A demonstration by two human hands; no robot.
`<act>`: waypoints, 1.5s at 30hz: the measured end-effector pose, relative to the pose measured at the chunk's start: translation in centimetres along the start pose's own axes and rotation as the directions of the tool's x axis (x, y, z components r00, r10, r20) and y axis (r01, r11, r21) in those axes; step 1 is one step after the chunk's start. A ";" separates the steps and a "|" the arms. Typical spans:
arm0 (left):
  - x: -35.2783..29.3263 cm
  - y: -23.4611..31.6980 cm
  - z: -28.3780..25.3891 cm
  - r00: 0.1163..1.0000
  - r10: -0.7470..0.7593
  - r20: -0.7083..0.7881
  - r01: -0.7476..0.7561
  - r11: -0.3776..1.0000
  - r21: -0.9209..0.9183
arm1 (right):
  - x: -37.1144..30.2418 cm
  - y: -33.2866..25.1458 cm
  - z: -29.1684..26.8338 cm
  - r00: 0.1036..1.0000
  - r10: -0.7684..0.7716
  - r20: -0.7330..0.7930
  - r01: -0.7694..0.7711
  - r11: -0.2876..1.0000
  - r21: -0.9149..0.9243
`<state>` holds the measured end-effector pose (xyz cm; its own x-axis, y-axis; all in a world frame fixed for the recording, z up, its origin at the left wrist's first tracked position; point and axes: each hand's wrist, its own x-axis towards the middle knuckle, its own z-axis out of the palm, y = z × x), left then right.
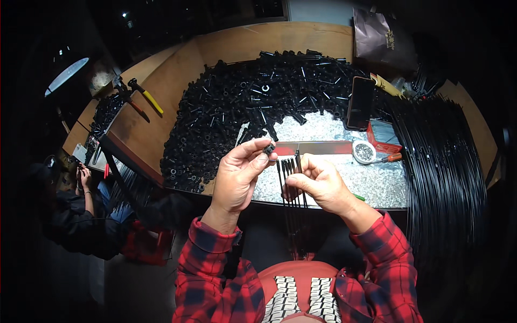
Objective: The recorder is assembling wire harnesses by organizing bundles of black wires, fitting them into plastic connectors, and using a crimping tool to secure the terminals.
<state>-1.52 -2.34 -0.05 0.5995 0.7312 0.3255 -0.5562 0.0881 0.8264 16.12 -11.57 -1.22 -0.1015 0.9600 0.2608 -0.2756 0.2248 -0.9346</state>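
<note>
My left hand [237,171] pinches a small black plastic part [270,147] between thumb and fingertips. Just to its right, my right hand [319,185] is closed round several thin black rods [291,171]. They stand side by side with their top ends close to the black part, and their lower lengths hang down past the table's front edge. A thin bright line runs from my left fingertips toward the rods; whether it is a wire I cannot tell.
A big heap of black plastic parts [215,107] fills the wooden-walled bench. At right lie a phone [360,102], a red box [383,137], a white round dish [364,152], a screwdriver [393,158] and a thick bundle of black rods [444,156]. A co-worker's hands [84,175] show far left.
</note>
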 end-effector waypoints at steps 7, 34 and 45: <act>-0.2 0.5 1.1 0.999 0.036 0.022 -0.038 0.994 0.102 | 0.2 0.1 0.0 1.000 0.013 -0.016 -0.013 1.000 0.002; -0.1 0.8 1.5 0.985 0.105 0.140 -0.136 0.961 0.242 | 0.4 -0.2 0.5 0.999 -0.004 0.053 0.008 0.997 -0.071; 0.6 0.3 1.3 0.977 0.031 0.209 -0.046 0.997 0.066 | 0.7 -0.4 -0.3 0.982 0.034 0.186 -0.038 0.999 0.015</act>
<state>-0.58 -2.80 0.99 0.6892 0.5759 0.4398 -0.5436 0.0096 0.8393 16.49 -10.92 -0.73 -0.2870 0.9194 0.2690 -0.2854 0.1860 -0.9402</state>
